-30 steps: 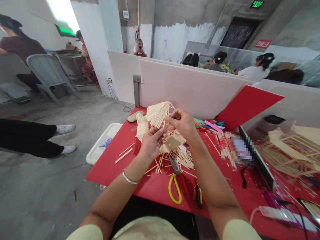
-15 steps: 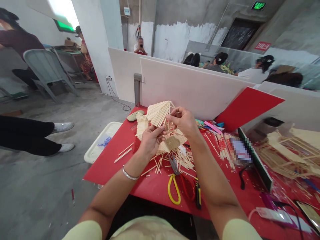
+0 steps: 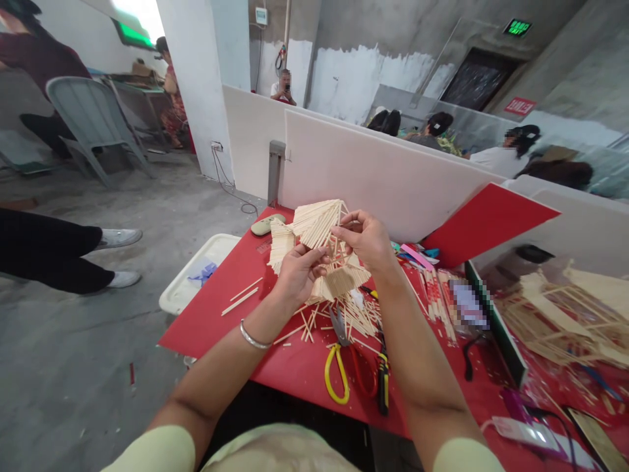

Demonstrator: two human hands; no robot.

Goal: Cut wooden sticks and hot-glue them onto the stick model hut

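A model house of thin wooden sticks [image 3: 319,219] stands on the red table [image 3: 206,331], its slatted roof tilted toward me. Against the roof's lower edge, my left hand [image 3: 301,272] has thumb and fingers pinched together on a stick. My right hand [image 3: 361,236] is at the roof's right side, thumb and forefinger closed on a stick end there. The exact grip of both is partly hidden by the fingers. Loose wooden sticks [image 3: 361,318] lie scattered below the model. Scissors [image 3: 339,354] with one yellow and one red handle lie in front of them.
Black-and-yellow pliers [image 3: 382,380] lie beside the scissors. Bundled sticks in packets [image 3: 437,295] and another stick model [image 3: 555,314] are on the right. A computer mouse [image 3: 268,224] sits at the far left corner. A white tub [image 3: 171,295] stands left of the table; white panels [image 3: 373,177] rise behind.
My view has shifted slightly, so the scene sits a little differently. Both hands keep their places at the roof of the stick house.
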